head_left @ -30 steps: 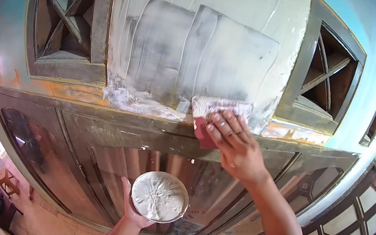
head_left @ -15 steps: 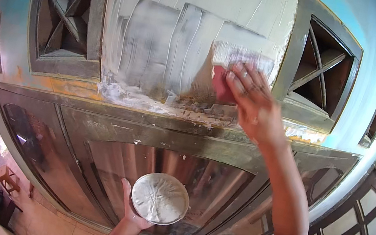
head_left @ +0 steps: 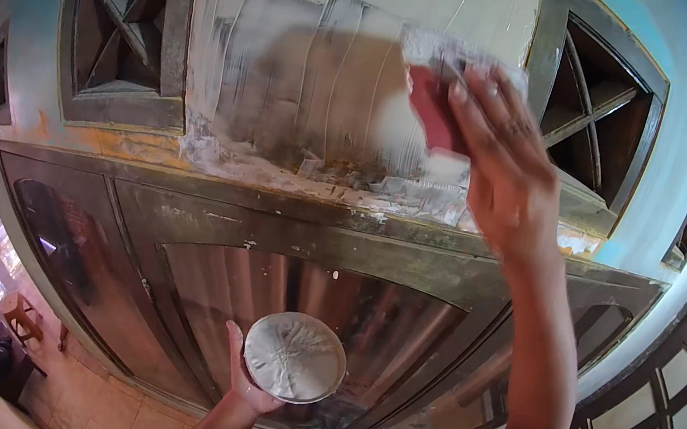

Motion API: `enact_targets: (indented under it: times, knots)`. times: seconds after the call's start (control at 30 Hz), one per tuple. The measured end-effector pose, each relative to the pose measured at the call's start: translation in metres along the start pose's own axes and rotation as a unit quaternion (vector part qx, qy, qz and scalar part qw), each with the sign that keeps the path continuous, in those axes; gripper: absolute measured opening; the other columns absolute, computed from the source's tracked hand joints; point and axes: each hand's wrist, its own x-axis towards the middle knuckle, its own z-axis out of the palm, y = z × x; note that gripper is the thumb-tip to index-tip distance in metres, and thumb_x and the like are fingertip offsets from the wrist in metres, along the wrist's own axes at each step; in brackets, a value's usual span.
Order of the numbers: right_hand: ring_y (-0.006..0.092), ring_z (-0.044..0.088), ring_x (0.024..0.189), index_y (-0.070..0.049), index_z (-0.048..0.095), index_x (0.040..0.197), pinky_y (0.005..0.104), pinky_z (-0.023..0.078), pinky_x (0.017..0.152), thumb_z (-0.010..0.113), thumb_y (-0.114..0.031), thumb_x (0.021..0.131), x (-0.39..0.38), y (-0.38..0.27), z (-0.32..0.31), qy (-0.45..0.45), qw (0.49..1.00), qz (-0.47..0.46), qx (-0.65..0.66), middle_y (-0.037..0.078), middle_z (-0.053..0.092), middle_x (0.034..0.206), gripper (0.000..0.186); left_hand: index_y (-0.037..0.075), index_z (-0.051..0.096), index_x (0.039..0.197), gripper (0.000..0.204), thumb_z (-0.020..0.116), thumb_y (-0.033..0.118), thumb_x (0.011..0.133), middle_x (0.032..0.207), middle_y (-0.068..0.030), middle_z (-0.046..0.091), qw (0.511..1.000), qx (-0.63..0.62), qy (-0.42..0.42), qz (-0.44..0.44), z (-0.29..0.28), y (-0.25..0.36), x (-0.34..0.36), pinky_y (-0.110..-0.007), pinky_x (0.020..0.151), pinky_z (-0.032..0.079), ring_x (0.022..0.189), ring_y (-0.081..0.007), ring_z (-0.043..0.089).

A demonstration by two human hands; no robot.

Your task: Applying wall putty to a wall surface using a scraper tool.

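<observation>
My right hand [head_left: 510,157] is raised at the wall's right side, fingers closed on a red putty spreader [head_left: 436,116]. White putty coats the spreader's upper edge. The spreader looks held off the wall, and a broad shadow falls to its left. Behind it is the wall panel [head_left: 296,68], smeared with white putty in streaks over grey, with rough, dark patches along its bottom. Lower down, my left hand [head_left: 248,380] cups a round bowl [head_left: 295,357] from its left and below. White putty with ridges on its surface fills the bowl.
Wooden vents with crossed slats flank the panel, one left [head_left: 128,20] and one right [head_left: 596,112]. Beneath runs a dark wooden frame [head_left: 304,231] with glass panes. A stool [head_left: 22,314] stands on the tiled floor at lower left. At lower right is a dark latticed door [head_left: 646,424].
My right hand and the spreader have moved up and right and look farther from the wall. Fresh white putty shows at the panel's lower right. My left hand and the bowl are nearly still.
</observation>
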Motion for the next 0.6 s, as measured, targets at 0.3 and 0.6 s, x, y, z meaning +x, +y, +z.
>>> enact_targets:
  times: [0.3,0.6]
  knots:
    - [0.034,0.047,0.141,-0.009,0.059,0.139,0.0497,0.035,0.12,0.064,-0.002,0.08,-0.075,-0.034,0.038,-0.185,0.981,0.057,0.021,0.013,0.055,0.147,0.06,0.001,0.046,0.147,0.109,0.035,0.09,0.084,0.147,-0.019,0.053,0.999,0.033,0.002,0.037,0.002,-0.004,-0.002,-0.059,0.109,0.043,0.132,-0.0407,0.053]
    - [0.0364,0.054,0.136,-0.002,0.064,0.132,0.0505,0.04,0.116,0.059,0.002,0.081,-0.054,-0.05,-0.006,-0.123,0.989,0.016,0.079,0.02,0.059,0.142,0.052,0.004,0.049,0.146,0.108,0.036,0.091,0.083,0.145,-0.0187,0.055,0.997,0.055,0.027,0.055,-0.002,-0.008,-0.007,-0.059,0.11,0.043,0.131,-0.041,0.053]
